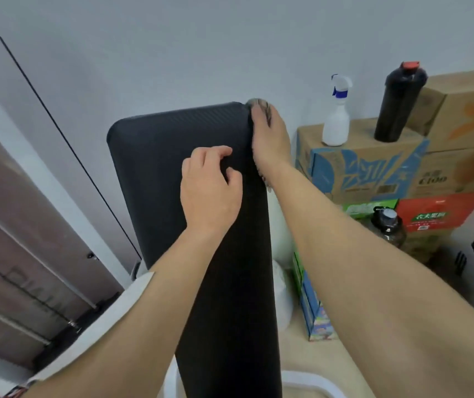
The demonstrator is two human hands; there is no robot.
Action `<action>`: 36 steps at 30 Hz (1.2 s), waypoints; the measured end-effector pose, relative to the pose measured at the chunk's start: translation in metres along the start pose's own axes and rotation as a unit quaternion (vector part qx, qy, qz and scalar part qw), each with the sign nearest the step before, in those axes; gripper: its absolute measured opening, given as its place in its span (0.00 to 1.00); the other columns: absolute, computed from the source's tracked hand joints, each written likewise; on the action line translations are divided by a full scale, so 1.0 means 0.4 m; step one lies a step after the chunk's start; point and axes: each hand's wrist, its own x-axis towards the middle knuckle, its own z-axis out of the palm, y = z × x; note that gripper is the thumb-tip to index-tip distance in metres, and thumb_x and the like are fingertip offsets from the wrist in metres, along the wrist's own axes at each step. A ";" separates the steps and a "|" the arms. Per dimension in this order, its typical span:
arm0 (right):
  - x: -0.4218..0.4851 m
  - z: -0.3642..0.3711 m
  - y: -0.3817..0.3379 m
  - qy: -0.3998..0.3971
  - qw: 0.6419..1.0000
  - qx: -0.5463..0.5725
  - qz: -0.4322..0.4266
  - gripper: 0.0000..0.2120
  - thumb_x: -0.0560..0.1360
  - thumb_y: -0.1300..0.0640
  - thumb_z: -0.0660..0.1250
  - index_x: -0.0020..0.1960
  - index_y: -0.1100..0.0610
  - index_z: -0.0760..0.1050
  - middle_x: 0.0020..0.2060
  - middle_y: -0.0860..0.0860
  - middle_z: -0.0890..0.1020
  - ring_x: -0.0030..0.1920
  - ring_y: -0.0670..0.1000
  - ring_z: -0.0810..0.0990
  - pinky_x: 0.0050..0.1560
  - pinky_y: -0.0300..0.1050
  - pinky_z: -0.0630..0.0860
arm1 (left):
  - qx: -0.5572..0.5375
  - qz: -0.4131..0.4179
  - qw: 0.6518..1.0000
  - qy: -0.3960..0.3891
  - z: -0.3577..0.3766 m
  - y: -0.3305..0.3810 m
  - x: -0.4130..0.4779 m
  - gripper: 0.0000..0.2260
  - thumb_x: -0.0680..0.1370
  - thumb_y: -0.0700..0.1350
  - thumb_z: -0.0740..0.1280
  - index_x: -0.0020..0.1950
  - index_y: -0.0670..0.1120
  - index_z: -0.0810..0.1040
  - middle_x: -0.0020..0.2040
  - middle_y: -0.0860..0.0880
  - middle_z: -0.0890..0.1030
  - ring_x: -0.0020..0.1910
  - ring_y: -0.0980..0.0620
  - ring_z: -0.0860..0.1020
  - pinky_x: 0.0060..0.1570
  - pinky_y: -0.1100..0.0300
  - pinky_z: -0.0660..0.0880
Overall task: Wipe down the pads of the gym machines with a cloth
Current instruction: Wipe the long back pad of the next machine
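Grey cloth (259, 104) pinned under flat, outstretched right hand (270, 139) against right edge of black bench pad (158, 145), near its top corner, to wipe the side. Left hand (210, 191) mid-pad, fingers curled, gripping nothing, probably bracing against the push.

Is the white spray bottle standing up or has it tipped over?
Upright. The spray bottle stands on its base on a cardboard box, with its trigger head at the top.
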 end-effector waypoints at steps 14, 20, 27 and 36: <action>-0.097 0.017 0.101 0.026 0.999 0.011 0.034 0.20 0.86 0.46 0.47 0.74 0.47 0.67 0.63 0.42 0.72 0.61 0.37 0.66 0.65 0.37 0.63 | 0.098 0.060 0.993 -0.038 0.021 -0.037 -0.070 0.18 0.76 0.43 0.64 0.66 0.49 0.78 0.59 0.51 0.78 0.58 0.50 0.75 0.56 0.52 0.75; -0.108 0.023 0.142 0.045 0.999 0.013 0.008 0.20 0.85 0.45 0.50 0.69 0.51 0.72 0.59 0.47 0.79 0.57 0.45 0.76 0.57 0.42 0.73 | 0.054 0.092 0.993 -0.056 0.038 -0.046 -0.124 0.16 0.77 0.40 0.64 0.64 0.48 0.80 0.56 0.51 0.80 0.53 0.53 0.75 0.51 0.58 0.76; -0.415 -0.012 0.436 0.067 0.971 0.059 0.220 0.19 0.87 0.49 0.50 0.70 0.53 0.73 0.54 0.42 0.78 0.58 0.42 0.76 0.62 0.39 0.64 | 0.074 0.066 0.987 -0.129 0.110 -0.172 -0.364 0.14 0.76 0.39 0.64 0.59 0.47 0.82 0.53 0.51 0.82 0.49 0.52 0.78 0.47 0.54 0.79; -0.268 0.028 0.316 0.083 0.985 0.041 0.144 0.24 0.83 0.42 0.49 0.72 0.48 0.71 0.65 0.46 0.78 0.65 0.47 0.75 0.69 0.52 0.70 | 0.002 0.020 0.987 -0.160 0.103 -0.160 -0.380 0.12 0.78 0.40 0.64 0.59 0.49 0.81 0.54 0.54 0.81 0.50 0.57 0.78 0.48 0.61 0.78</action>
